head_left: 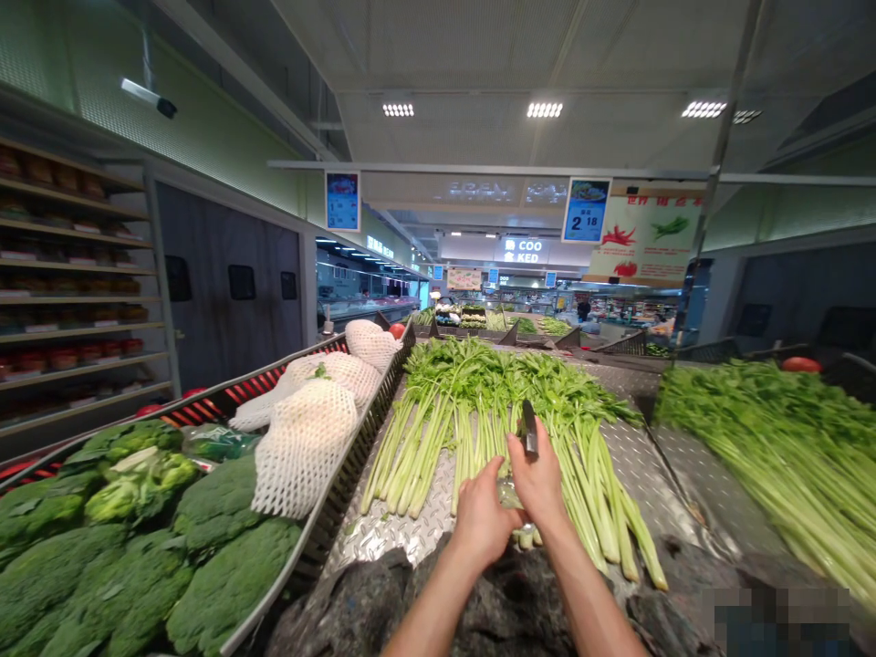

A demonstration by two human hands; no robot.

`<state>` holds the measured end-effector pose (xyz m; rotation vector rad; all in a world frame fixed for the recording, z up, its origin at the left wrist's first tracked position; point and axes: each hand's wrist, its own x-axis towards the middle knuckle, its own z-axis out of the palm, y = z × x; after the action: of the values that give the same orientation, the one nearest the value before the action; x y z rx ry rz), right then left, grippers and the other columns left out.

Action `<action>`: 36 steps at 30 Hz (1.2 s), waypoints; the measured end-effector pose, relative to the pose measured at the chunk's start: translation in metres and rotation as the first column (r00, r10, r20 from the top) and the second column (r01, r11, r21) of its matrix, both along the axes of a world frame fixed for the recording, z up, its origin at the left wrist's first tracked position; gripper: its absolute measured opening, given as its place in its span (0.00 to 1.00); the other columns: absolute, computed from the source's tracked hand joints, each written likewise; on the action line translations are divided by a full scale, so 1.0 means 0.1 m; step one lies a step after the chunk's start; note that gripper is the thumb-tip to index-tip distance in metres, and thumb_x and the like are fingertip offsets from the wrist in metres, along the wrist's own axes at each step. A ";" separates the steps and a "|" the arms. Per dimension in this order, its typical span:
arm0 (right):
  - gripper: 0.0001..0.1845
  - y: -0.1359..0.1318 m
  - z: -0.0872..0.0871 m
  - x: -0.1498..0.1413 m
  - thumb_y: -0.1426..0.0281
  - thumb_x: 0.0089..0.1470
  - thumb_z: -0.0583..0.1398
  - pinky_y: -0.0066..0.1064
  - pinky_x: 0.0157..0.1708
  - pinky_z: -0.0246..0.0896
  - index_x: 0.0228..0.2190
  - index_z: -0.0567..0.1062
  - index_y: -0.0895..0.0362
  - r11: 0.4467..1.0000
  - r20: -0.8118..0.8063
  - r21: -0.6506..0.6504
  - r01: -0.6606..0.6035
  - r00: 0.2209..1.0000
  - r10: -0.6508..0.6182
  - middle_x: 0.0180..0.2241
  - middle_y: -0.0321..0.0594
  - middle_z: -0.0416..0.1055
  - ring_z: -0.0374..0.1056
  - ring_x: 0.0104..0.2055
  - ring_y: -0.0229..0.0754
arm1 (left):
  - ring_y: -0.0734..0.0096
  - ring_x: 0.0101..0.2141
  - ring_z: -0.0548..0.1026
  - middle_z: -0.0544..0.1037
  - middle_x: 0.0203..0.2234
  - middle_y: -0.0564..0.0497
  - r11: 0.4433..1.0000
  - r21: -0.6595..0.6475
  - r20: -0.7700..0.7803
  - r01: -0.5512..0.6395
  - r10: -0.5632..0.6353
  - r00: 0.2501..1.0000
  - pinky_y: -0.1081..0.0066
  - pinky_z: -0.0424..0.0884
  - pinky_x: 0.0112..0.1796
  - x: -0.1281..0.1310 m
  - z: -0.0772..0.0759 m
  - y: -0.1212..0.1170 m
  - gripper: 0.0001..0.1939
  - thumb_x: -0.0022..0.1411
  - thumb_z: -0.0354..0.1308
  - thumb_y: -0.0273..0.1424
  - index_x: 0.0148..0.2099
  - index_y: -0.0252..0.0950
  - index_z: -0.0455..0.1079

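Rows of celery (472, 411) lie on a metal tread-plate shelf (411, 538), leaves away from me and cut ends toward me. Over the middle of the celery, my right hand (540, 479) is closed around a slim tool with a black handle (529, 429) pointing up; its working end is hidden. My left hand (483, 516) is close against it, thumb up and fingers curled. Something pale green and shiny (510, 495) shows between the two hands, too covered to name. A few celery ends stick out just below them.
On the left, a black crate (342, 447) holds broccoli (233, 566) and produce in white foam nets (305, 447). Dark crumpled cloth (356, 593) lines the front edge. A mirror-like panel (753, 456) on the right reflects celery. Price signs (587, 210) hang overhead.
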<state>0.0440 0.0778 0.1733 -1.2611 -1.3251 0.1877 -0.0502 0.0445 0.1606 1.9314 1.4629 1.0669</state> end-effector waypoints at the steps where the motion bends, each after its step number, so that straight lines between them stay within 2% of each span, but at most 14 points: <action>1: 0.27 0.00 0.00 0.02 0.60 0.44 0.50 0.34 0.34 0.56 0.46 0.61 0.58 1.000 0.005 -0.001 0.007 1.000 -0.007 0.35 0.44 0.68 0.63 0.35 0.44 | 0.62 0.46 0.63 0.66 0.46 0.48 1.000 -0.004 0.002 0.007 -0.007 1.000 0.70 0.56 0.47 0.02 0.00 0.00 0.38 0.37 0.59 0.31 0.53 0.35 0.54; 11: 0.25 -0.04 0.00 0.21 0.60 0.44 0.50 0.36 0.36 0.55 0.44 0.62 0.59 0.997 0.003 0.007 0.080 0.997 -0.080 0.35 0.44 0.68 0.63 0.36 0.44 | 0.61 0.45 0.64 0.68 0.44 0.48 0.998 0.009 -0.004 0.060 -0.060 0.998 0.69 0.58 0.45 0.20 -0.04 0.01 0.38 0.37 0.60 0.36 0.53 0.36 0.55; 18: 0.26 -0.11 0.01 0.31 0.60 0.43 0.51 0.35 0.34 0.56 0.44 0.62 0.58 0.993 -0.014 0.034 0.111 0.994 -0.110 0.35 0.43 0.68 0.64 0.35 0.44 | 0.62 0.46 0.63 0.66 0.46 0.49 0.995 0.009 0.001 0.095 -0.095 0.995 0.69 0.57 0.47 0.30 -0.05 0.00 0.38 0.37 0.59 0.33 0.53 0.36 0.54; 30: 0.25 -0.18 0.03 0.50 0.60 0.43 0.50 0.35 0.34 0.55 0.43 0.63 0.59 0.985 -0.011 0.050 0.165 0.986 -0.164 0.34 0.44 0.68 0.63 0.34 0.45 | 0.62 0.46 0.64 0.65 0.47 0.49 0.988 0.032 -0.017 0.153 -0.152 0.988 0.68 0.57 0.47 0.46 0.04 -0.07 0.37 0.38 0.58 0.32 0.53 0.35 0.54; 36: 0.25 -0.17 0.00 0.61 0.59 0.43 0.50 0.36 0.35 0.55 0.42 0.63 0.59 0.980 -0.028 0.032 0.195 0.981 -0.194 0.33 0.44 0.68 0.63 0.35 0.45 | 0.63 0.46 0.64 0.65 0.47 0.49 0.985 0.004 -0.019 0.171 -0.171 0.985 0.69 0.57 0.47 0.56 0.00 -0.04 0.38 0.37 0.59 0.33 0.53 0.35 0.54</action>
<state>0.1046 0.0608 0.1735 -1.3458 -1.1712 0.0421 0.0055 0.0405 0.1606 2.0347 1.2778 0.9793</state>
